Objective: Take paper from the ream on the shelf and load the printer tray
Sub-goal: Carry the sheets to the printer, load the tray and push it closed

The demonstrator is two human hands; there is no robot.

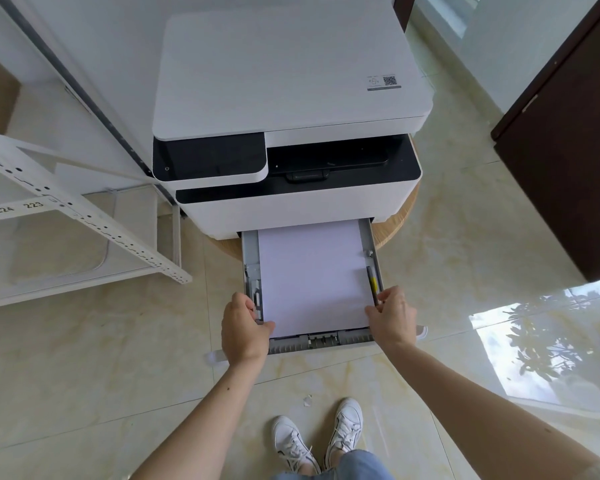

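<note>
A white and black printer (291,98) stands on a low round wooden stand. Its grey paper tray (321,342) is pulled out toward me. A stack of white paper (310,275) lies flat inside the tray. My left hand (243,330) pinches the stack's near left corner, by the left side guide. My right hand (392,317) pinches the near right corner, next to the right guide with its yellow tab (373,284). The ream itself is out of sight.
A white metal shelf (84,216) with numbered labels stands to the left. A dark wooden door (561,133) is at the right. My feet in white shoes (319,438) stand on the glossy tiled floor, where a small scrap of paper (307,400) lies.
</note>
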